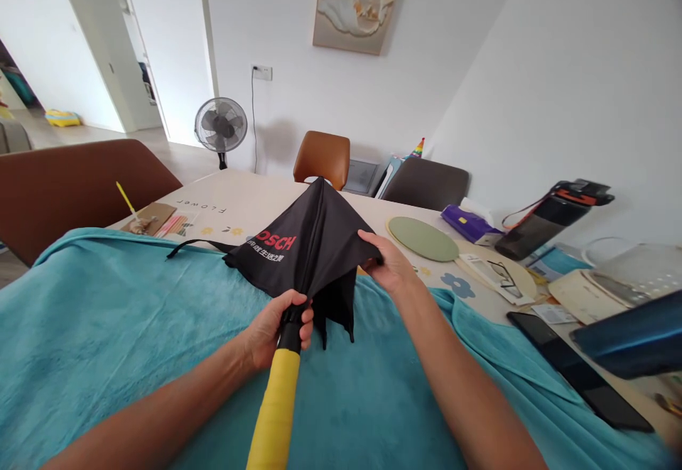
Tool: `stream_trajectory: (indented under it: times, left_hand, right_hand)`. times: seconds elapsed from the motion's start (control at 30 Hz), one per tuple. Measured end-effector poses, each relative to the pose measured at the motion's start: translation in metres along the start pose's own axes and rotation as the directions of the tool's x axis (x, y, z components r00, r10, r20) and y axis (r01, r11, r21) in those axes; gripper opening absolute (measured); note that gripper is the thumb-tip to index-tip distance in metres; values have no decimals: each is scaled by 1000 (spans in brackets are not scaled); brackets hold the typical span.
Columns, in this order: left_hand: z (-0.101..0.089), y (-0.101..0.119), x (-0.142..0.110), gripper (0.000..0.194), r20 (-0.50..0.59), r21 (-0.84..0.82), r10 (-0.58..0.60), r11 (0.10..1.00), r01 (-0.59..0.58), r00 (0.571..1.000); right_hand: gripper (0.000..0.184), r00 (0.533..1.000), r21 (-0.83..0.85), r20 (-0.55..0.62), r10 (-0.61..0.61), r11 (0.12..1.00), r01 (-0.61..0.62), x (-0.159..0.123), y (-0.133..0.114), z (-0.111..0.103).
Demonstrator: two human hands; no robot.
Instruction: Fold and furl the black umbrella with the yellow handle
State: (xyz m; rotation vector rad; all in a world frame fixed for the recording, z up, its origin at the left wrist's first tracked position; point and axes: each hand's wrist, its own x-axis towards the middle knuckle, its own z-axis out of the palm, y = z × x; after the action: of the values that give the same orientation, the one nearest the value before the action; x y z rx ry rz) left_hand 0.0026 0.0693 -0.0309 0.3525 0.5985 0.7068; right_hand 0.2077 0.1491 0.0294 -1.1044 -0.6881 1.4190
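Observation:
A black umbrella with red and white lettering lies pointing away from me over the table, its canopy folded down but loose. Its handle, wrapped in yellow, comes back toward me. My left hand is closed around the black shaft just above the yellow part. At the canopy's right edge, my right hand pinches a fold of the black fabric between thumb and fingers. A thin black strap sticks out to the left from the canopy. Below the canopy, a few dark fabric tips hang over the teal blanket.
On the right are a green oval mat, a purple tissue pack, a dark bottle, eyeglasses, a phone and a blue cylinder. Chairs and a fan stand beyond the table.

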Motion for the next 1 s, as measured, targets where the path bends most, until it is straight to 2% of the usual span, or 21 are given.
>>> stream_trajectory:
  times: [0.07,0.27,0.4,0.53,0.67,0.8,0.9,1.0]
  left_hand:
    - [1,-1,0,12,-23,27,-15,1000,15,1000]
    - [2,-3,-1,14,-41,54,-36,998,38,999]
    - [2,-5,1,14,-26,59,-15,998,17,1000]
    - [0,-6,2,13,-28,52,-19,998,21,999]
    - [-1,-5,1,19,-14,53,-44,998,45,999]
    - [-2,-6,2,30,-54,86,-89,992,94,995]
    - [-3,-8,3,29,-87,52,-76,995,80,993]
    - [-2,-7,4,31,-54,71,-99,992,103,994]
  right_hand:
    - [14,999,31,39,-14,999,13,-4,-2,6]
    - [21,992,-117,45,-119,985,123,-6,-4,1]
    - [18,996,-44,57,-69,997,71,-7,-4,2]
    - [18,994,36,79,-72,997,70,-6,-2,23]
    - [23,974,74,147,-170,984,160,2,20,61]
    - [24,947,128,73,-311,945,301,9,58,94]
    - [25,928,66,13,-372,926,371,12,76,102]
    - [27,911,-18,-10,-413,911,413,13,80,102]
